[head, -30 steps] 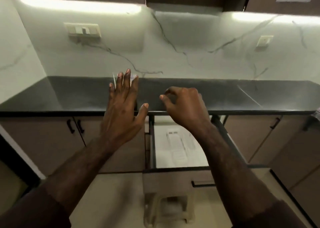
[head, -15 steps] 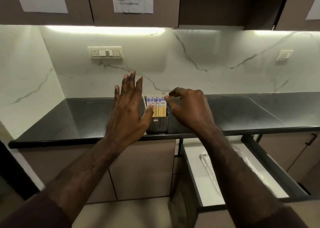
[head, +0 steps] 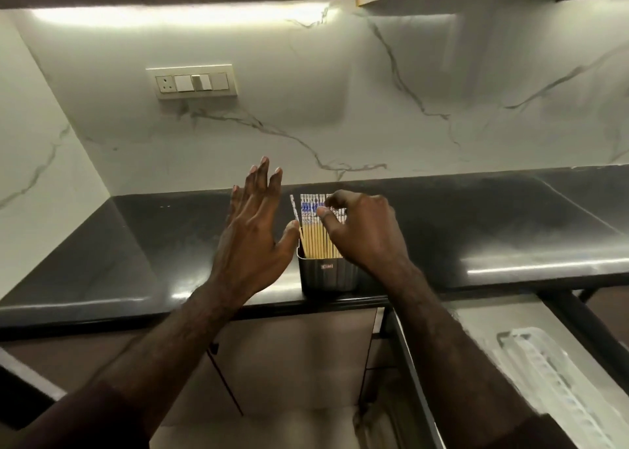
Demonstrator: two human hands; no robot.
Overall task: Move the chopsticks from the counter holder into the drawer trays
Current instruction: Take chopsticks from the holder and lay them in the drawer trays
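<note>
A dark ribbed holder stands near the front edge of the black counter. It is packed with upright wooden chopsticks that have blue-and-white patterned tops. My left hand is just left of the holder, fingers spread, thumb tip touching the leftmost sticks. My right hand covers the right side of the bundle, its thumb and curled fingers pinching several chopstick tops. Below right, the open drawer holds a clear plastic tray.
A marble backsplash with a switch plate rises behind the counter. Closed cabinet doors sit under the counter left of the drawer. The drawer's dark frame juts out at lower right.
The view has closed in on the holder. My right hand has moved onto the chopstick tops and closed on them. My left thumb stays against the left side of the bundle.
</note>
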